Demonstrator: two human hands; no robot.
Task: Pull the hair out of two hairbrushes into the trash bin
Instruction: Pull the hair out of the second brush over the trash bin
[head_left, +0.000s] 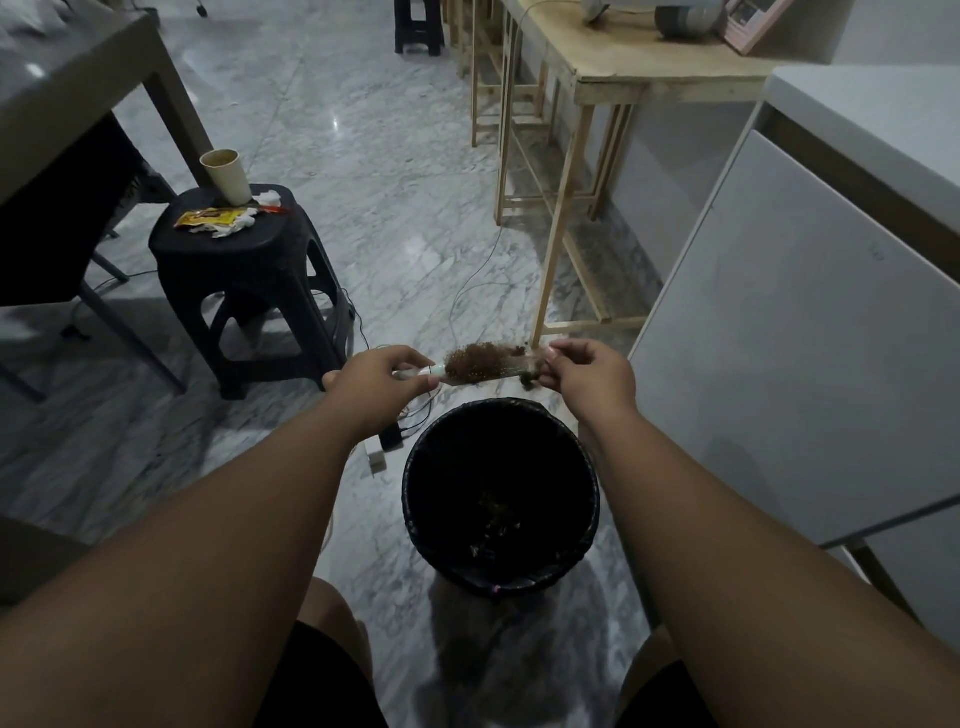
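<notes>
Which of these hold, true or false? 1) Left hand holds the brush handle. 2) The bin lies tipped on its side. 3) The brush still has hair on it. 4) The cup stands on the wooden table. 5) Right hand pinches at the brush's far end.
1) True: the left hand grips the handle of the brush.
2) False: the bin stands upright, open, below the hands.
3) True: a brown mass of hair covers the bristles.
4) False: the cup stands on the black stool.
5) True: the right hand pinches at the end away from the handle.
</notes>
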